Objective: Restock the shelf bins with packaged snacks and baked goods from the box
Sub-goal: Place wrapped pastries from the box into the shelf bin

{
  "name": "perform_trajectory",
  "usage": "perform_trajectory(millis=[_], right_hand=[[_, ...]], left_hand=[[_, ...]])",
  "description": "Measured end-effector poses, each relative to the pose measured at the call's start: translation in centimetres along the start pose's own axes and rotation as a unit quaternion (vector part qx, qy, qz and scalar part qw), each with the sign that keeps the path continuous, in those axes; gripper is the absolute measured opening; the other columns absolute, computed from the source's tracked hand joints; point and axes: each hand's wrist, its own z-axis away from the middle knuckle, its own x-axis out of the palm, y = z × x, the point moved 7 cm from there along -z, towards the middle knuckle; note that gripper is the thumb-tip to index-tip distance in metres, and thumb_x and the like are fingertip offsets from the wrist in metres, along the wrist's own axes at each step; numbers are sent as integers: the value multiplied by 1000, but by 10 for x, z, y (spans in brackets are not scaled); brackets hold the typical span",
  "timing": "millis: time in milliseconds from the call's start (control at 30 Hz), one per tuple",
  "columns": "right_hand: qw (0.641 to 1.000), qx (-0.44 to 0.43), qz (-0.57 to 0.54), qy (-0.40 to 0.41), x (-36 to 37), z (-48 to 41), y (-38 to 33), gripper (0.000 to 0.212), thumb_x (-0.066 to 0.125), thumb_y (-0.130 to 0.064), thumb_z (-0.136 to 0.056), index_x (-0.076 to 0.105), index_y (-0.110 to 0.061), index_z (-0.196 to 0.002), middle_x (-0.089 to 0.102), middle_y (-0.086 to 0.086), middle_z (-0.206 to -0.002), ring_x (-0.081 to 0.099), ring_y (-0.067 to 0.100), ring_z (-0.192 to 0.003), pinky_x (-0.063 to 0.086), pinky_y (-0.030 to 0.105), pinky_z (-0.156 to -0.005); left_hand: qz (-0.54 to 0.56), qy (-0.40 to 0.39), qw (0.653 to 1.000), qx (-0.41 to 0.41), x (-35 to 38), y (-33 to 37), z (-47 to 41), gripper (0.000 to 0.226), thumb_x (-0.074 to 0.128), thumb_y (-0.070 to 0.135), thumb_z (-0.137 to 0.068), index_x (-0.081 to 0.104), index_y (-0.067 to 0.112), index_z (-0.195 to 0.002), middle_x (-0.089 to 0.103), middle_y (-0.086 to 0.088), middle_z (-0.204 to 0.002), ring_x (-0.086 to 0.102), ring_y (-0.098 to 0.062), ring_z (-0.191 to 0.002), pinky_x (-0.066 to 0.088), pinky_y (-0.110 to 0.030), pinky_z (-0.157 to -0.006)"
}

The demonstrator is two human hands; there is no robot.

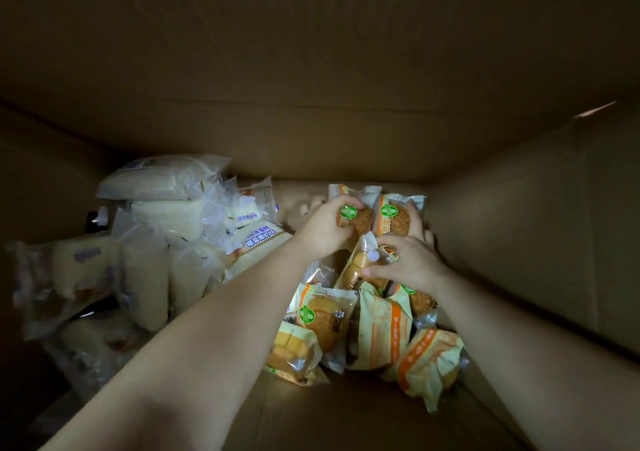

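Two bare forearms enter from the lower edge and reach deep into a dim cardboard box point(311, 132), converging toward its far wall. At far left, a stack of pale bread packs point(162, 208) in clear wrap is piled on the left part of the box floor; a white pack with blue lettering point(256, 242) lies just beside the left wrist. Left hand point(323, 229): back upward, fingers curled narrowly round the edge of a yellow pastry pack point(355, 216) bearing a green emblem, which it grips near the far wall. Right hand point(412, 263): wrist bent inward, thumb and forefinger pinching a clear-wrapped brown pastry point(360, 263) that stands tilted between the two hands; its remaining fingers extend forward and touch the back of a second green-emblem pack point(393, 215), just right of the first. Below and nearer than both hands lies a loose heap of yellow-and-orange pastry packs point(377, 326), overlapping on the box floor between the forearms and under the right one. The right wall of the box rises close beside the right forearm.
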Motion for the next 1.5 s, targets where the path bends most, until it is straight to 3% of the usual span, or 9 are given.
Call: perform_trajectory(millis=[133,233,433,567,767,1000,1267,1400,1500], right_hand=[[999,4,-33,8,1,-3,-2,43,74,-47,-76,65,-27,-114,-24,-10,-155,12,36,-142,18,35,-114],[997,4,-59,40,-1,-5,0,35,75,-42,-78,70,-19,-104,-15,-10,-158,17,31,-141,19,29,-112],[991,-6,-104,89,1,-1,7,39,79,-39,-74,72,-15,-105,-9,-11,-158,14,22,-143,15,23,-111],[993,-4,-80,85,0,2,8,33,78,-39,-75,72,-17,-98,-9,-10,-159,16,28,-142,20,30,-112],[995,3,-56,85,-5,5,6,28,76,-36,-78,71,-16,-97,-7,-9,-159,21,31,-138,23,30,-110],[987,-43,-55,144,-39,13,-17,29,77,-37,-77,71,-16,-96,2,-10,-158,27,28,-133,27,33,-110],[987,-79,-80,114,-94,54,-51,32,75,-40,-77,72,-20,-102,20,12,-155,24,29,-141,25,32,-113],[984,-116,-97,96,-129,98,-78,19,74,-32,-80,72,-20,-95,32,16,-147,37,25,-132,35,25,-98],[979,-140,-99,114,-150,135,-97,14,78,-35,-77,67,-27,-74,39,16,-142,47,26,-122,43,27,-85]], left_hand=[[-48,-29,994,98,-5,18,16,37,54,-1,-90,58,24,-117,24,-2,-121,36,-24,-126,22,-9,-92],[-126,-58,978,159,-18,20,37,40,50,3,-93,59,35,-116,11,-1,-150,38,-19,-123,30,-21,-101],[-266,-176,937,142,-8,-25,77,25,56,41,-93,61,46,-117,-8,11,-157,17,-31,-140,22,-42,-116],[-298,-200,928,99,14,-31,84,54,64,62,-79,55,43,-128,-19,17,-151,7,-29,-140,17,-46,-117],[-301,-155,935,104,9,-21,79,22,68,49,-83,68,33,-99,2,11,-152,27,-37,-133,23,-42,-113],[-284,-109,945,118,-23,-3,83,11,68,43,-85,67,32,-89,13,8,-150,46,-23,-119,33,-31,-101],[-332,-66,923,182,-92,67,126,13,69,35,-86,69,26,-95,41,13,-94,56,-18,-98,46,-30,-80],[-363,-52,909,198,-116,100,167,17,68,35,-87,67,23,-98,57,7,-94,51,-12,-95,43,-26,-78],[-367,-33,902,226,-132,127,208,15,67,34,-87,67,23,-97,50,15,-86,42,-5,-91,40,-24,-75]])
